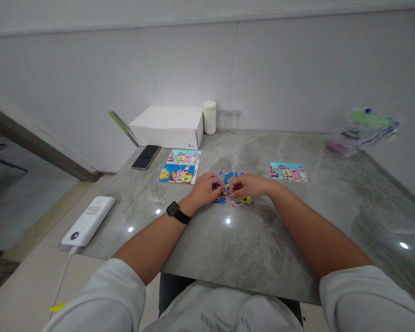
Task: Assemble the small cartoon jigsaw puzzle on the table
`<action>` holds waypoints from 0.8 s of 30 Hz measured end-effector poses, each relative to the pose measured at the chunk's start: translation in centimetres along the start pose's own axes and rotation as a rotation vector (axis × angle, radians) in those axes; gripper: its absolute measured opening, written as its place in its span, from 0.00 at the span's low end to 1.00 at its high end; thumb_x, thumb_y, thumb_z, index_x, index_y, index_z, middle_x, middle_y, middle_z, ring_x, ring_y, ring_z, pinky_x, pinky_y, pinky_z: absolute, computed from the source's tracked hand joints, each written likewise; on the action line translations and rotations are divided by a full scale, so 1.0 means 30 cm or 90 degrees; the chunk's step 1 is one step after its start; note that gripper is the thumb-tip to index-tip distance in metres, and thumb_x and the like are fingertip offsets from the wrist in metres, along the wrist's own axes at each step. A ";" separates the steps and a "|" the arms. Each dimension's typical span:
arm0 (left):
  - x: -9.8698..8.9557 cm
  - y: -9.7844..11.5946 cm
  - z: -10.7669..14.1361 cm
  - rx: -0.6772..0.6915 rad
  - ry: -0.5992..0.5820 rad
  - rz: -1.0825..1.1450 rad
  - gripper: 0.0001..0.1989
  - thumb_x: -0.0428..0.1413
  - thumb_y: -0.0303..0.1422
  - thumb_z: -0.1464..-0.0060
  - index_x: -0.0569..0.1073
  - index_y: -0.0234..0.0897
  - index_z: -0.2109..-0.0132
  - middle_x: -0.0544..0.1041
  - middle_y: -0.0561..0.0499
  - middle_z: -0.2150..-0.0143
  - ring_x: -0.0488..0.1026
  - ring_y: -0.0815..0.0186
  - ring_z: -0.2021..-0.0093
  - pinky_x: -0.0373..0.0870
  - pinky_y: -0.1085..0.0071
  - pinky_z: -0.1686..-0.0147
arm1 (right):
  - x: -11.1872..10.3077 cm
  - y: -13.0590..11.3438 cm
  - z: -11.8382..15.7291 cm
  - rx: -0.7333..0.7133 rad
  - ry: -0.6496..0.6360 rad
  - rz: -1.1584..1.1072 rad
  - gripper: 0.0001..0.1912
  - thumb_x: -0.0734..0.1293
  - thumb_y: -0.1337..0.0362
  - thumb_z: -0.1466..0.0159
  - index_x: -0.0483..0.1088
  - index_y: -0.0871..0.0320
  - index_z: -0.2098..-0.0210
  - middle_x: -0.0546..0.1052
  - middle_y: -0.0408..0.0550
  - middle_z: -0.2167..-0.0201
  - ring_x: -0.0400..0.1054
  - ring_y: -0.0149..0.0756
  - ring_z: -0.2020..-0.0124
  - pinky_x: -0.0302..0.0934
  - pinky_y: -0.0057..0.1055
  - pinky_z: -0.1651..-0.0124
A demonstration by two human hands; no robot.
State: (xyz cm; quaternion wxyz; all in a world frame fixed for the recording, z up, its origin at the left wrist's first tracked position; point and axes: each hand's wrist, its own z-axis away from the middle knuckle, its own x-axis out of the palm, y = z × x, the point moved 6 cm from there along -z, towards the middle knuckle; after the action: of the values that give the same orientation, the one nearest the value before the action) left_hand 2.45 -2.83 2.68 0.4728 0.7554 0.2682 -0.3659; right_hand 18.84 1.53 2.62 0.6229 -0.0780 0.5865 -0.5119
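Small blue puzzle pieces [232, 175] lie in a loose cluster on the grey marble table [242, 249], just beyond my hands. My left hand [207, 188], with a black watch on its wrist, has its fingers bent and pinched together over a colourful joined puzzle section [220, 199]. Opposite it, my right hand [246, 185] is also curled in a pinch, above another section with yellow in it [242, 201]. The fingertips of both hands are close together, and whatever they hold is too small to make out.
A cartoon picture sheet [180, 167] lies left of my hands, a puzzle card [289, 172] to the right. Farther back stand a white box [169, 127], a white bottle [210, 117] and two glasses. A phone [145, 157], power bank [89, 220] and plastic bag [363, 131] lie near the edges.
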 end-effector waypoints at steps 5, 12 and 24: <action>-0.003 0.001 -0.005 0.002 0.010 0.014 0.06 0.62 0.35 0.38 0.83 0.40 0.61 0.80 0.48 0.58 0.76 0.59 0.55 0.70 0.61 0.49 | -0.015 0.017 0.000 -0.014 0.001 -0.088 0.11 0.71 0.57 0.40 0.78 0.58 0.63 0.81 0.45 0.67 0.73 0.36 0.65 0.65 0.30 0.59; -0.022 -0.023 -0.007 -0.046 0.072 0.090 0.06 0.61 0.36 0.37 0.82 0.40 0.60 0.79 0.49 0.58 0.76 0.61 0.54 0.72 0.63 0.49 | -0.071 0.067 -0.018 0.094 0.221 0.027 0.08 0.70 0.63 0.35 0.80 0.58 0.60 0.83 0.47 0.64 0.74 0.36 0.64 0.64 0.29 0.59; -0.077 -0.036 -0.002 -0.042 0.074 -0.072 0.08 0.58 0.33 0.35 0.81 0.39 0.53 0.76 0.45 0.53 0.74 0.57 0.49 0.69 0.59 0.46 | -0.017 -0.043 -0.030 -0.019 0.225 0.221 0.08 0.73 0.62 0.35 0.82 0.55 0.57 0.81 0.49 0.59 0.73 0.39 0.57 0.60 0.31 0.53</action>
State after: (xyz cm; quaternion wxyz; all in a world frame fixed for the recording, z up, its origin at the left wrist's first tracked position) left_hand 0.28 -2.48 4.01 0.4596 0.7432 0.3492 -0.3384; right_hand 17.52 1.75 3.57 0.5882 0.1060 0.6982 -0.3941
